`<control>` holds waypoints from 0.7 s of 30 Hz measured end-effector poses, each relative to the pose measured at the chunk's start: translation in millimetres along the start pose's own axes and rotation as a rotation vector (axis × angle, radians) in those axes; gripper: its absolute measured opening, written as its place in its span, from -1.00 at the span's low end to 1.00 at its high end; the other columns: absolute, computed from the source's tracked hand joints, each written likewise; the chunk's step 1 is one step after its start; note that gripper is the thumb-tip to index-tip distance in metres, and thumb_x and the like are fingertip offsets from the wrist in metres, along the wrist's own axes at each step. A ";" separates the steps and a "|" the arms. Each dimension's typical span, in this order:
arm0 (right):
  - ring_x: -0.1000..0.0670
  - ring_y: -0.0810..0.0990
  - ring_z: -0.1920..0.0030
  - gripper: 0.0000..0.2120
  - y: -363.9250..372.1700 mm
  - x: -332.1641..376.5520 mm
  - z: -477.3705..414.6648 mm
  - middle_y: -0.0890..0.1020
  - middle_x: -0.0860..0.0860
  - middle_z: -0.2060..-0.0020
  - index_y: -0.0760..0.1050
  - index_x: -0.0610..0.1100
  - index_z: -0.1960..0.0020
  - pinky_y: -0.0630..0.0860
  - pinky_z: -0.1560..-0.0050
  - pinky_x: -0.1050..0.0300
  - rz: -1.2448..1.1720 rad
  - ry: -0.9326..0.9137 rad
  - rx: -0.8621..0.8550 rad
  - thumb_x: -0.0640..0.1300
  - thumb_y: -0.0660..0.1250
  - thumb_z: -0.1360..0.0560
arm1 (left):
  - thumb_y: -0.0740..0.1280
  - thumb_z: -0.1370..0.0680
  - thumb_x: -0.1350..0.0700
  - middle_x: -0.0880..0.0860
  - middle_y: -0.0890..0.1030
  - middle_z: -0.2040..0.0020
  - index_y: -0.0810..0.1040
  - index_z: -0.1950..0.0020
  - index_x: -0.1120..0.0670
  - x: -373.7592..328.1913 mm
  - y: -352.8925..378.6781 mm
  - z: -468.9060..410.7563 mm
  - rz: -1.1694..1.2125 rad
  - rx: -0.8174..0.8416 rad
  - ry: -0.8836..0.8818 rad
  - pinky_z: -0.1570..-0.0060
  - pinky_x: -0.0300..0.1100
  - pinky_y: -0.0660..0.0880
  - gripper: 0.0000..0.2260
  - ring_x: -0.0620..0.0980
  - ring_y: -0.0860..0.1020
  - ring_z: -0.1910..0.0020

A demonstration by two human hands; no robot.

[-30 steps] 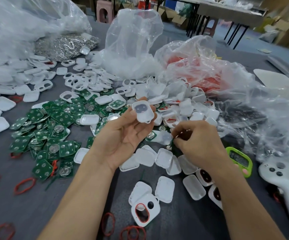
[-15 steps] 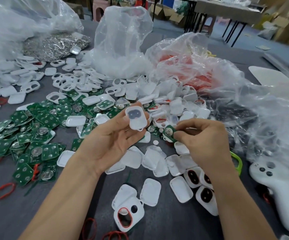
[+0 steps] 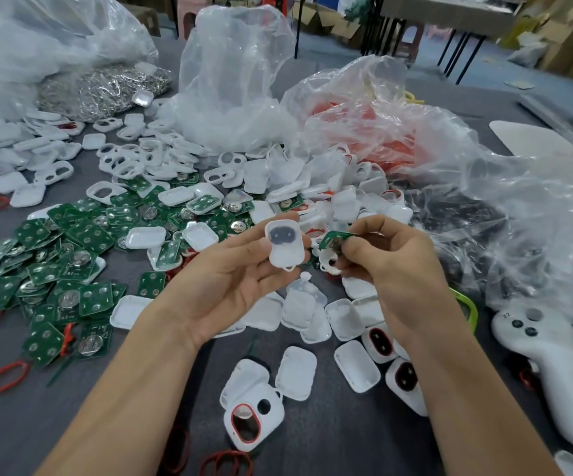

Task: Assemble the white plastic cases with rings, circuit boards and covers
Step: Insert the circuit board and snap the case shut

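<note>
Right hand [image 3: 391, 266] has come up off the pile and now pinches a green circuit board [image 3: 333, 238] just right of the white case [image 3: 285, 249]. Case is at frame centre, gripped in left hand [image 3: 230, 283] fingertips. Board isn't seated yet; insertion looks next. Upper centre: clear bag [image 3: 233, 80] of white parts. Upper right: second bag [image 3: 381, 132], looks like red rings.

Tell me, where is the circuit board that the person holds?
Head view, centre: the right hand pinches the board, just right of the case in the left hand.
</note>
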State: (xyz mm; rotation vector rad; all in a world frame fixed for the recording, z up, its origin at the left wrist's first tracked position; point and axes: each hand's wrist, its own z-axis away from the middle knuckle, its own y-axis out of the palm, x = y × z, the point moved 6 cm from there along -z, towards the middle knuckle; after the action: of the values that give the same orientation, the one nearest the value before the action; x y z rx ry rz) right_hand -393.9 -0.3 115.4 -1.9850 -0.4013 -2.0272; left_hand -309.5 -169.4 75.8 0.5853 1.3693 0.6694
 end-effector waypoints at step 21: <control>0.10 0.62 0.41 -0.91 12.7 13.2 9.0 0.72 -0.02 0.35 0.70 -0.17 0.21 0.53 0.35 0.32 -0.023 -0.138 0.103 -0.32 0.57 -0.39 | 0.38 -0.51 0.15 0.15 0.67 -0.19 0.58 -0.40 0.13 13.8 8.4 0.1 -0.126 0.119 -0.095 -0.09 -0.06 0.63 -0.56 0.09 0.66 -0.09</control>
State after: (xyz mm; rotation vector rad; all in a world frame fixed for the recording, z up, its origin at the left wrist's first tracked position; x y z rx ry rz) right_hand -381.0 -8.6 128.9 -2.0723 -0.5495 -1.8482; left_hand -309.2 -153.5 72.5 0.6126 1.3513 0.4558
